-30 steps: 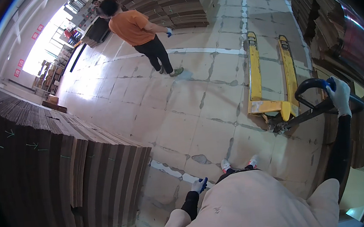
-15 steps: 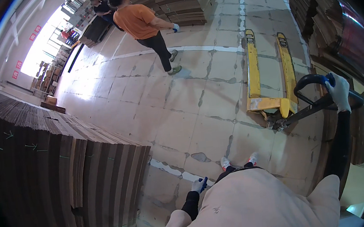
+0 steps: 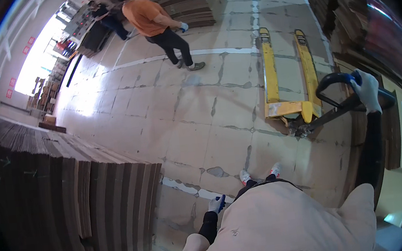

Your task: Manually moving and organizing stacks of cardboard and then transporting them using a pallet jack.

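Note:
My right hand (image 3: 367, 91), in a white glove with blue on the fingers, is closed round the black loop handle (image 3: 324, 86) of a pallet jack. The yellow pallet jack (image 3: 271, 77) stands on the floor ahead of me to the right, its two forks pointing away and bearing nothing. Down at my left side hangs my left hand (image 3: 216, 204), gloved the same way, with its fingers curled and nothing visible in them. It is nearest to a tall stack of cardboard sheets (image 3: 120, 196), but apart from it.
A person in an orange top (image 3: 148, 17) stands ahead left; another in dark clothes (image 3: 103, 14) is beyond. More cardboard stacks (image 3: 187, 6) rise at the back and along the right (image 3: 345, 10). White lines (image 3: 223, 51) mark the tiled floor (image 3: 196, 130).
The person in orange has stepped and turned, feet now differently placed. The view has shifted slightly, so the pallet jack appears a little further left. My right hand keeps its grip on the handle.

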Demonstrator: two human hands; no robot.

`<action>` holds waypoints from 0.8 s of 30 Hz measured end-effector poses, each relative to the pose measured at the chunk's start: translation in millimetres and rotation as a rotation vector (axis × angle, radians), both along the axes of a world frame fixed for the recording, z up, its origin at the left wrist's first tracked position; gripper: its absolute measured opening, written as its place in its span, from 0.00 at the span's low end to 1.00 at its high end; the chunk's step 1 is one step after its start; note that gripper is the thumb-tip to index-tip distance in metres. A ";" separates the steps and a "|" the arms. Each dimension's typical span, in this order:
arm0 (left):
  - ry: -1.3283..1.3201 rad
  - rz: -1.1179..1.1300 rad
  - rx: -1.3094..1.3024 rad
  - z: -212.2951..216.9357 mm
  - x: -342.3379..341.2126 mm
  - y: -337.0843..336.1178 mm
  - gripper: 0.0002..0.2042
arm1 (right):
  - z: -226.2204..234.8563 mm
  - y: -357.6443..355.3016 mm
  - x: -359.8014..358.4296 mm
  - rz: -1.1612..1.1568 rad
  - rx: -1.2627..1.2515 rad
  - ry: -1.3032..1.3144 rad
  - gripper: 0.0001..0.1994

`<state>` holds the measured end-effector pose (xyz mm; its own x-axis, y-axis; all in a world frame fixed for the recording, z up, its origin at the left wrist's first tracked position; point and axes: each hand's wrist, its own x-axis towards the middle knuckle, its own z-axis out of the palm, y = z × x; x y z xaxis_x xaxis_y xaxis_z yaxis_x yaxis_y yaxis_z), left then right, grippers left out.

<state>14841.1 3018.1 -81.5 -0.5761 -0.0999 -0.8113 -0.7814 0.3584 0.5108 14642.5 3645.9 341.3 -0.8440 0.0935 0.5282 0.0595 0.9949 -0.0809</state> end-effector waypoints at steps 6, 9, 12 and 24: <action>0.032 -0.053 0.006 5.6 -6.4 0.9 0.22 | -2.8 9.5 -4.2 -0.046 0.019 -0.047 0.12; -0.035 -0.006 0.050 -5.7 -7.3 0.5 0.23 | -1.4 10.0 3.2 -0.040 0.007 -0.035 0.12; -0.011 -0.013 0.005 -10.8 -3.9 -9.3 0.23 | -3.6 4.0 -2.6 0.014 -0.026 0.042 0.10; 0.004 -0.053 -0.034 19.6 -8.2 11.0 0.24 | -2.2 0.6 -1.5 -0.032 0.022 -0.012 0.09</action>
<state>14832.8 3029.1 -61.8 -0.5847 -0.0964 -0.8055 -0.7586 0.4167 0.5009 14641.1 3646.5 339.1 -0.8471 0.1094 0.5200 0.0925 0.9940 -0.0584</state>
